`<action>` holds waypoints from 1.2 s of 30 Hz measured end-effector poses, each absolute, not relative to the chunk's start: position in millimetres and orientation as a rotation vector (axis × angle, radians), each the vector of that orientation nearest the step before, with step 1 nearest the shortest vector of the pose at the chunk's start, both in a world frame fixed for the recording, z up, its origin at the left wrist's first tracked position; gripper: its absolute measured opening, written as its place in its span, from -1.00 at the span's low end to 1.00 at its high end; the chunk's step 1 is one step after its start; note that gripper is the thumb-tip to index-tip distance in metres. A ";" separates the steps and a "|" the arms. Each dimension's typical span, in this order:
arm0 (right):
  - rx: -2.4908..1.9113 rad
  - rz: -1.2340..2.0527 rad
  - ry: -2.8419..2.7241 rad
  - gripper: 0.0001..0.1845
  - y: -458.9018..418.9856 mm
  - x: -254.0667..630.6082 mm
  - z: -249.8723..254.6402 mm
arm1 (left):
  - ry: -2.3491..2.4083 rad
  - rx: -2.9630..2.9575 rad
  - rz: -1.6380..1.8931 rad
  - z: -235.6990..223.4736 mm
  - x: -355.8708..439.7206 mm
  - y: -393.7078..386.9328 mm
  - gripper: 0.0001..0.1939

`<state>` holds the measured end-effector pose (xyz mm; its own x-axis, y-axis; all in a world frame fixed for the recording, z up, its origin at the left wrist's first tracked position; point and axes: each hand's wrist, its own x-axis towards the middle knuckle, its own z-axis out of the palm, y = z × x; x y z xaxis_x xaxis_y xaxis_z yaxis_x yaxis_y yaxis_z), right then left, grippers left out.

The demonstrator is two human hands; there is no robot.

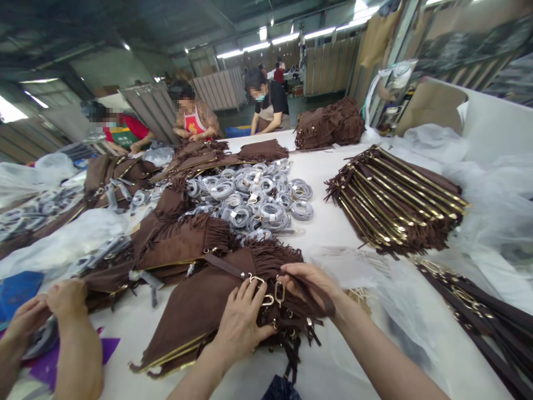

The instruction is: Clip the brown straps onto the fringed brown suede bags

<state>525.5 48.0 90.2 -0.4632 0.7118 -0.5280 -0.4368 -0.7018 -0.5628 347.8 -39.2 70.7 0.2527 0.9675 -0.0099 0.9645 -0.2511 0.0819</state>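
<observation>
In front of me lies a small stack of dark brown fringed bags (pixel 208 300) with gold zip edges. My left hand (pixel 244 319) rests on the top bag, its fingers stretched out beside a gold clasp (pixel 268 300). A little to the right, my right hand (pixel 314 280) is closed around a brown strap (pixel 310 294) that loops under its fingers. A gold oval ring (pixel 280 291) hangs by its fingertips. Dark fringe (pixel 275 253) spreads along the bag's far side, and more fringe and metal fittings lie below the hands.
Coiled grey straps in wrapping (pixel 254 194) are heaped mid-table. Zipped bags (pixel 400 194) lie stacked at right, above loose brown straps (pixel 478 311). Another person's hands (pixel 66 297) work at near left, beside more brown bags (pixel 175 244). Several people stand across the table.
</observation>
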 end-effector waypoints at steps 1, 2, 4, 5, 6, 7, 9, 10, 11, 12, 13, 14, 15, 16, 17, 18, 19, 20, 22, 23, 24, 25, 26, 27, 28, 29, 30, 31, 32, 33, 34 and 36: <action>-1.012 2.118 -0.414 -0.91 54.6 524.2 83.4 | 1.935 2.471 0.084 66.8 351.3 -40.9 -0.30; -1.019 2.058 -0.362 -0.89 59.3 522.6 75.9 | 1.982 2.511 0.103 63.7 353.8 -42.5 -0.34; -1.039 1.941 -0.282 -0.83 60.6 519.6 61.3 | 2.028 2.579 0.125 59.7 355.7 -44.8 -0.39; -1.051 1.893 -0.260 -0.82 56.7 518.7 54.9 | 2.033 2.604 0.131 58.5 355.5 -45.6 -0.40; -1.061 1.854 -0.252 -0.83 50.1 518.8 49.6 | 2.034 2.624 0.137 57.6 354.8 -46.4 -0.40; -1.071 1.819 -0.257 -0.87 41.2 519.8 45.4 | 2.034 2.640 0.143 57.0 354.2 -47.2 -0.40; -1.091 1.772 -0.305 -0.88 18.9 524.7 40.1 | 2.034 2.671 0.164 55.7 354.2 -48.4 -0.40; -1.106 1.757 -0.334 -0.80 6.7 528.1 38.5 | 2.033 2.687 0.184 55.2 355.5 -48.7 -0.41; -1.127 1.745 -0.367 -0.74 -5.6 531.6 37.1 | 2.031 2.702 0.216 54.7 357.5 -48.5 -0.43; -1.155 1.732 -0.411 -0.70 -17.8 535.0 35.6 | 2.024 2.719 0.262 54.4 360.3 -47.9 -0.46; -1.184 1.712 -0.463 -0.68 -29.5 538.0 33.8 | 2.012 2.733 0.317 54.5 363.6 -46.8 -0.48; -1.206 1.685 -0.525 -0.67 -40.8 540.9 31.5 | 1.994 2.744 0.374 55.1 367.0 -45.3 -0.50; -1.219 1.656 -0.602 -0.66 -51.4 543.7 28.6 | 1.964 2.756 0.422 56.0 370.0 -43.5 -0.51; -1.229 1.616 -0.680 -0.65 -61.1 547.1 25.4 | 1.920 2.771 0.455 57.3 372.5 -41.5 -0.53; -1.243 1.562 -0.744 -0.64 -69.6 551.3 21.9 | 1.860 2.794 0.471 58.7 374.1 -39.7 -0.55; -1.271 1.494 -0.785 -0.64 -76.7 557.0 18.4 | 1.789 2.821 0.477 59.9 374.8 -38.0 -0.58; -1.318 1.412 -0.809 -0.63 -82.0 564.2 15.0 | 1.713 2.847 0.483 60.7 374.7 -36.7 -0.60; -1.387 1.321 -0.820 -0.62 -85.4 573.0 11.8 | 1.642 2.862 0.499 60.8 374.1 -35.8 -0.61; -1.567 1.138 -0.846 -0.61 -85.7 593.8 6.1 | 1.560 2.833 0.588 58.9 372.2 -35.0 -0.67; -1.656 1.060 -0.887 -0.61 -82.7 604.6 3.4 | 1.562 2.787 0.663 57.1 371.5 -34.9 -0.71; -1.742 0.981 -0.949 -0.61 -77.9 614.9 0.5 | 1.588 2.724 0.738 55.1 371.0 -34.9 -0.76; -1.817 0.903 -1.020 -0.61 -71.6 623.9 -2.6 | 1.626 2.660 0.797 52.9 370.8 -34.9 -0.79; -1.877 0.833 -1.087 -0.61 -64.0 631.3 -6.0 | 1.669 2.601 0.836 50.9 370.7 -34.9 -0.82; -1.921 0.775 -1.140 -0.61 -55.7 636.9 -9.5 | 1.716 2.550 0.857 49.2 370.6 -35.0 -0.82; -1.957 0.732 -1.172 -0.60 -46.9 640.7 -13.2 | 1.762 2.503 0.861 47.7 370.3 -35.1 -0.79; -1.990 0.705 -1.185 -0.59 -38.2 642.9 -16.8 | 1.803 2.458 0.862 46.6 369.8 -35.3 -0.74; -2.021 0.691 -1.186 -0.58 -30.2 643.9 -19.9 | 1.841 2.412 0.870 45.6 368.9 -35.6 -0.69; -2.045 0.681 -1.182 -0.57 -23.6 644.0 -22.3 | 1.873 2.366 0.879 44.8 367.8 -36.2 -0.64; -2.064 0.668 -1.185 -0.56 -19.2 643.7 -23.5 | 1.893 2.324 0.881 44.0 366.6 -36.9 -0.61; -2.076 0.654 -1.189 -0.55 -17.5 643.3 -23.0 | 1.902 2.289 0.879 43.1 365.2 -37.8 -0.58; -2.084 0.646 -1.195 -0.56 -19.1 643.1 -20.6 | 1.906 2.263 0.874 42.1 363.9 -38.7 -0.56; -2.011 0.655 -1.267 -0.60 -32.3 644.1 -9.4 | 1.908 2.227 0.872 39.5 361.5 -40.6 -0.55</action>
<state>644.1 -32.3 -9.4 0.4046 0.9122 -0.0639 0.5797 -0.3099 -0.7536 361.5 -40.6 39.5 0.0611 0.9298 0.3630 0.8829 -0.2199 0.4148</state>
